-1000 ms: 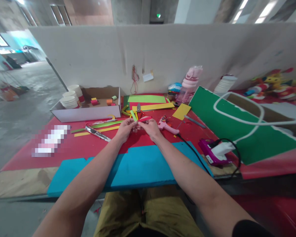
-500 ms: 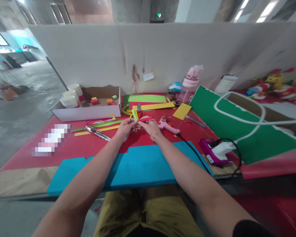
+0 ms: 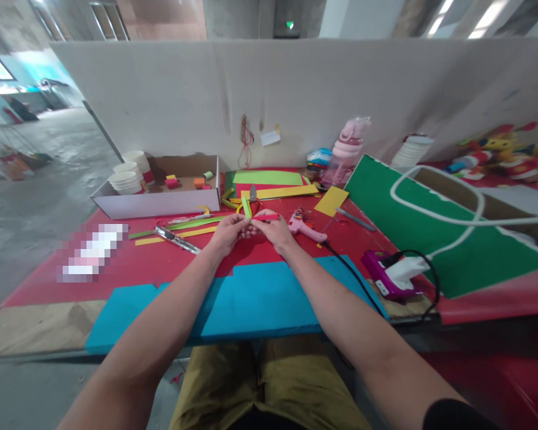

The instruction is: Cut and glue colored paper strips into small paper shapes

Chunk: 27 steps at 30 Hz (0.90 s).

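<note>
My left hand (image 3: 229, 233) and my right hand (image 3: 272, 230) meet over the red table covering, fingertips pinched close together. A light green paper strip (image 3: 246, 206) stands up from the pinch, at my left fingertips. The red paper strip (image 3: 266, 217) lies across my right fingers and points right. Whether the two strips are joined is hidden by the fingers. Just behind the hands lie pliers (image 3: 253, 194) with yellow and red handles. A pink glue gun (image 3: 307, 229) rests right of my right hand, and a utility knife (image 3: 177, 240) left of my left wrist.
A white box (image 3: 156, 204) with paper cups and small coloured rolls stands back left. Blue sheets (image 3: 269, 298) lie along the front edge. To the right are a purple power strip (image 3: 392, 276), a green board (image 3: 412, 239) and a pink bottle (image 3: 344, 152).
The red strip has tilted slightly and looks thinner, and the green strip has shifted a little to the right. Both hands stay in nearly the same place.
</note>
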### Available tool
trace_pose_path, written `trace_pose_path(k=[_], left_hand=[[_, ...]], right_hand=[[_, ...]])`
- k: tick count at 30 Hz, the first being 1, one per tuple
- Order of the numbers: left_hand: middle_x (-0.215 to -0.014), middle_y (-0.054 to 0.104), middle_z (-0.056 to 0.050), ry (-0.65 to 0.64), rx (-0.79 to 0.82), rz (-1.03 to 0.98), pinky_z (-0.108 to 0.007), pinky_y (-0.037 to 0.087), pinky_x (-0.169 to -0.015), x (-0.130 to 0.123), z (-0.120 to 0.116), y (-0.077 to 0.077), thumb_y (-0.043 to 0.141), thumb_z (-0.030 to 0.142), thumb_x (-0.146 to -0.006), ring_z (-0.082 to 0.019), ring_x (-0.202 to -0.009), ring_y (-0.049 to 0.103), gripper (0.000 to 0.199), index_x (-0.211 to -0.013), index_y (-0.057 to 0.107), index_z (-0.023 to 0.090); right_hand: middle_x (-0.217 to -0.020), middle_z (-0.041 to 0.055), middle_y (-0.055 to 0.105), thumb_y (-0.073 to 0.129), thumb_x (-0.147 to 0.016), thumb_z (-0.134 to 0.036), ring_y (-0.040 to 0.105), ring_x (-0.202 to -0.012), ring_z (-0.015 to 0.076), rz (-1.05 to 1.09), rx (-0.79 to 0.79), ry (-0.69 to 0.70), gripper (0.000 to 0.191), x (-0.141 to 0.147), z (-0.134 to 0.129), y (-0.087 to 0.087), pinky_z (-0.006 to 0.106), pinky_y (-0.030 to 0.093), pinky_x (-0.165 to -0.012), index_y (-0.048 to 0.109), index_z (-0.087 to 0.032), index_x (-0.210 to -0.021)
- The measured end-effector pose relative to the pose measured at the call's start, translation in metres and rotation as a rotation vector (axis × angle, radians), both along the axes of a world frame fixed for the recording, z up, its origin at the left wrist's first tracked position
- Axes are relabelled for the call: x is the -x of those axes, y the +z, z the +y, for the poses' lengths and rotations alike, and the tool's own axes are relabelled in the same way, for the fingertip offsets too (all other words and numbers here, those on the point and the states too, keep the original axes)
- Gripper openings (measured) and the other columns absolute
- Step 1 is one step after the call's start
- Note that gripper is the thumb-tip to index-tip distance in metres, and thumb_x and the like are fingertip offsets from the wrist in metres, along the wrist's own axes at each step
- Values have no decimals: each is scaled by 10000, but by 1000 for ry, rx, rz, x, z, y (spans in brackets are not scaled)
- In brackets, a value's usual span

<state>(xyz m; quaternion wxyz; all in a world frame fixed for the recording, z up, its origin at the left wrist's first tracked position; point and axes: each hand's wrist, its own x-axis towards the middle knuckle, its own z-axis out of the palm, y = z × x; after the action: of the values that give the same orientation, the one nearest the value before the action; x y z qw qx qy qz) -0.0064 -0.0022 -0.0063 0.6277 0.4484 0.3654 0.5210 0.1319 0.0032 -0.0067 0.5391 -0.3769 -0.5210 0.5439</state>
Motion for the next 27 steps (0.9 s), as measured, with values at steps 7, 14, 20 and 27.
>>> trace_pose_path(k=[7,14,20,27], left_hand=[[-580,610,-12,40,-59,34,-191,417,-482,-2,1,-3,760,291,-682,-94,-504,568,275,-749,549,128],[-566,591,2,23,-62,60,-198,410,-477,0,1,-1,774,291,-665,-79,-470,533,293,-709,531,133],[-568,597,3,25,-170,156,-205,409,-485,-2,0,1,760,307,-678,-78,-460,526,279,-707,543,134],[-559,589,5,23,-149,131,-200,400,-480,-1,-1,-1,758,293,-675,-79,-460,522,265,-724,552,134]], right_hand=[[-565,-54,597,688,-629,-274,606,-550,113,-9,-16,-15,172,0,-1,1,253,545,-583,555,-192,-702],[-548,-44,590,701,-673,-296,590,-504,107,15,54,-8,176,0,-1,3,246,552,-556,563,-187,-686],[-540,-37,583,694,-727,-415,566,-472,88,47,91,2,267,0,0,2,217,537,-510,557,-188,-692],[-584,-34,618,700,-706,-410,578,-492,87,-9,39,46,249,-1,1,-1,192,512,-483,623,-188,-788]])
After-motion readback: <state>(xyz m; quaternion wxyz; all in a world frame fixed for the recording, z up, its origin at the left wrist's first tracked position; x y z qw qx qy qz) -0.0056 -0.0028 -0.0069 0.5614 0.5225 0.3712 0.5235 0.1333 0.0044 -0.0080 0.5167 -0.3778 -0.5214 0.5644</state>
